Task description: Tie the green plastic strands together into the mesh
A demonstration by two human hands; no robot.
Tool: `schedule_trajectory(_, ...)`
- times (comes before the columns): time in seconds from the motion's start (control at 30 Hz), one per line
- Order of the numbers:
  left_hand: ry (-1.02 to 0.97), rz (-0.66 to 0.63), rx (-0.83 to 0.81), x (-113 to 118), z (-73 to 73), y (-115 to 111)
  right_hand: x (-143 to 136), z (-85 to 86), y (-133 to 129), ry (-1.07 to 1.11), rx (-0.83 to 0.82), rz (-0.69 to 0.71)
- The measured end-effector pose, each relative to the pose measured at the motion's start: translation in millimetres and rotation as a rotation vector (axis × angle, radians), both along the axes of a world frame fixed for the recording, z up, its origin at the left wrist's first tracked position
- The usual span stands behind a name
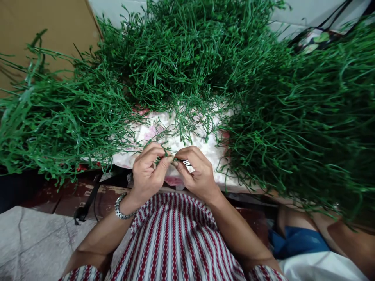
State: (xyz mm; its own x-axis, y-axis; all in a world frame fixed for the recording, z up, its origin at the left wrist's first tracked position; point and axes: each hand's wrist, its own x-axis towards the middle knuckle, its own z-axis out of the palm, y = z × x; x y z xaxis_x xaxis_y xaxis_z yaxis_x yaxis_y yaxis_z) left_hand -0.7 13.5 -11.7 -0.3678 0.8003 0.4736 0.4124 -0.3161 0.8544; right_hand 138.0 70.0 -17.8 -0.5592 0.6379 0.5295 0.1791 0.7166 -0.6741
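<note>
Thin green stems (167, 153) are pinched between my two hands, just above the striped shirt. My left hand (150, 168), with a metal watch band on its wrist, closes thumb and forefinger on them. Close beside it, my right hand (197, 169) pinches the same small bunch, its fingertips almost touching the left ones. More loose stems (187, 121) lie scattered on the white floral cloth (172, 136) in front of both hands.
Large heaps of green stems stand at the left (58, 125), at the back (190, 50) and at the right (307, 117). Another person's bare legs and blue clothing (301, 240) show at lower right. A dark patterned bag (316, 39) sits at the back right.
</note>
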Motion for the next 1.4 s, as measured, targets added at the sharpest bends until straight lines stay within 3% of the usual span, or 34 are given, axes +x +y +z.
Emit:
schedule_trajectory(0.1, -0.013, -0.103, -0.058, -2, 1.0, -4, 0, -5.4, -2, 0.048, 0.004, -0.042)
schedule_trajectory(0.23, -0.071, -0.248, -0.311, -7, 6.4, -6, -2, -10.8, -6, 0.133, -0.028, -0.054)
schedule_trajectory(0.37, -0.236, -0.278, -0.328, -12, 1.4, -5, -3, -12.6, -7, 0.191, -0.127, 0.019)
schedule_trajectory(0.47, -0.328, -0.273, -0.333, -16, -5.1, -5, 0, -8.6, -3, 0.102, -0.132, 0.11)
schedule_trajectory(0.63, -0.177, -0.23, -0.34, -14, -4.2, -10, 2, -1.5, 2, -0.108, -0.017, 0.227)
schedule_trajectory(0.8, -0.038, -0.122, -0.277, -7, -4.0, -15, -3, -6.5, -5, -0.081, -0.016, 0.084)
schedule_trajectory(0.97, 0.225, -0.196, -0.314, -15, -2.3, -15, 0, -2.4, -5, -0.189, -0.064, 0.165)
schedule_trajectory(1.1, 0.218, -0.342, -0.372, -23, 2.0, -13, 4, 2.0, -3, -0.308, -0.079, 0.234)
schedule_trajectory(1.2, 0.137, -0.41, -0.397, -27, 2.9, -12, 4, -0.6, -5, -0.283, -0.064, 0.221)
schedule_trajectory(1.4, 0.128, -0.379, -0.451, -30, 2.7, -13, 1, -11.7, -12, -0.225, 0.111, 0.138)
